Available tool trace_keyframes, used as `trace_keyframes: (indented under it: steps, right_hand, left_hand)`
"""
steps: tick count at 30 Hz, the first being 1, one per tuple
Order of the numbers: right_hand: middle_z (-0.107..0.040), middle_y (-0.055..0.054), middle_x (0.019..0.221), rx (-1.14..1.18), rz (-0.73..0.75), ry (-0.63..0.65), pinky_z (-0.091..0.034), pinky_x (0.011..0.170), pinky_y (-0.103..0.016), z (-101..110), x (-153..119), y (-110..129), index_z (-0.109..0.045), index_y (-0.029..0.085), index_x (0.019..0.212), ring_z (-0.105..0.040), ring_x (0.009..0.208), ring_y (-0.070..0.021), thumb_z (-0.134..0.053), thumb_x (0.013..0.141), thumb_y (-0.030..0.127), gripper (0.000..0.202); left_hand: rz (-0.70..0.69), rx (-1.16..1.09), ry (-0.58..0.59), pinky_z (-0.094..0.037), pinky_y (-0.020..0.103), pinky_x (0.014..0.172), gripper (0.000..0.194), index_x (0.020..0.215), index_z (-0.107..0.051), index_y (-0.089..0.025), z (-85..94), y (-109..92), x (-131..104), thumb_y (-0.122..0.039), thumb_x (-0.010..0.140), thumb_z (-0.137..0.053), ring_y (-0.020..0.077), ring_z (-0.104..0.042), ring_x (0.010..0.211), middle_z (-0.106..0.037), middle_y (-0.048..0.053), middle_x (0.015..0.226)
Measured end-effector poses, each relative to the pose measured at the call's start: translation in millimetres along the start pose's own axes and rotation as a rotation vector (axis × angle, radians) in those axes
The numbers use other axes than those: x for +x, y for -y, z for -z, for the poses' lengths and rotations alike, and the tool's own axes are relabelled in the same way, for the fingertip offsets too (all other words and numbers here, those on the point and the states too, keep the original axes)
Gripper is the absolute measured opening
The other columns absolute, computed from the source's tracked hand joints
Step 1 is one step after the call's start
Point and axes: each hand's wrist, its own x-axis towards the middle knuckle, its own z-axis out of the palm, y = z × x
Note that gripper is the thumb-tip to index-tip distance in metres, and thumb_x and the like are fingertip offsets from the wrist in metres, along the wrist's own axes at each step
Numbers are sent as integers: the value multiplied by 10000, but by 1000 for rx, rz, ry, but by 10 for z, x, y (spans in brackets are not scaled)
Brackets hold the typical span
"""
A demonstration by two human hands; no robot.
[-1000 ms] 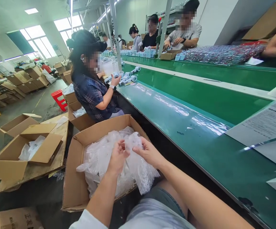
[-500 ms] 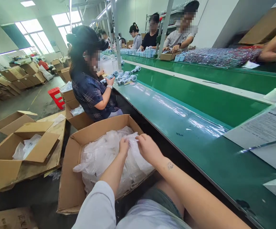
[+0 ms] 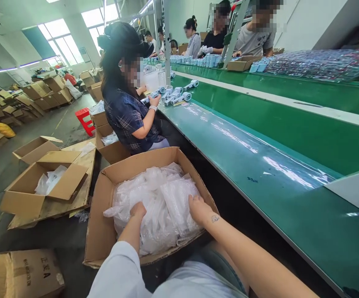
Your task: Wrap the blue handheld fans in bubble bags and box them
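A large open carton in front of me holds a heap of clear bubble-wrap bags. One flat bubble-wrap bag lies on top, toward the right side. My right hand grips that bag's right edge, fingers bent against it. On the left part of the heap rests my left hand, its fingers curled down into the plastic. Their tips are hidden, so what they hold cannot be made out.
Right of the carton runs a green conveyor table with a metal edge. A co-worker sits just beyond the carton, handling light-blue parts. Open cartons stand on a wooden board at left; a closed carton is nearer.
My hands have moved apart, the left one down and left, the right one slightly lower. The bag between them now lies flat on the heap. My view has turned left.
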Motion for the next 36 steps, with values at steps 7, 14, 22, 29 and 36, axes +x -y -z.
trace_keyframes:
  steps: [7, 14, 22, 29, 36]
  right_hand:
    - [-692, -169, 1033, 493, 172, -26, -467, 910, -417, 339, -163, 269, -622, 138, 1153, -645, 1005, -281, -513, 902, 307, 322]
    - [-711, -129, 946, 1238, 272, 119, -547, 710, -351, 486, -170, 430, -614, 173, 1129, -691, 859, -218, -266, 892, 703, 677]
    - [-688, -14, 815, 1670, 379, -274, -489, 769, -328, 866, -199, 177, -659, 203, 926, -624, 751, -173, -777, 639, 507, 435]
    - [-636, 10, 768, 1588, 311, -536, -437, 666, -272, 941, -1, 58, -652, 198, 883, -544, 691, -144, -722, 691, 496, 361]
    - [-698, -20, 859, 1282, 505, -412, -474, 837, -349, 1100, -216, -238, -674, 214, 870, -629, 855, -199, -658, 756, 465, 276]
  left_hand:
    - [-231, -74, 187, -443, 308, 703, 295, 494, -499, -205, 387, -279, -250, -169, 572, -782, 252, -606, 786, -537, 9, 581]
    - [-514, -462, 776, -469, 316, 759, 379, 1006, -715, -188, 725, -778, -1065, -300, 647, -761, 235, -608, 834, -693, 79, 898]
    - [-402, -446, 989, -432, 283, 720, 304, 832, -757, -177, 438, -681, -1218, -339, 582, -819, 189, -594, 729, -696, 51, 775]
    - [-170, -632, 997, -450, 281, 662, 439, 870, -745, -147, 124, -602, -1271, -341, 500, -879, 171, -607, 659, -700, 76, 757]
    - [-406, -550, 326, -458, 253, 669, 207, 728, -720, -198, 42, -894, -627, -123, 535, -725, 203, -629, 810, -714, 59, 900]
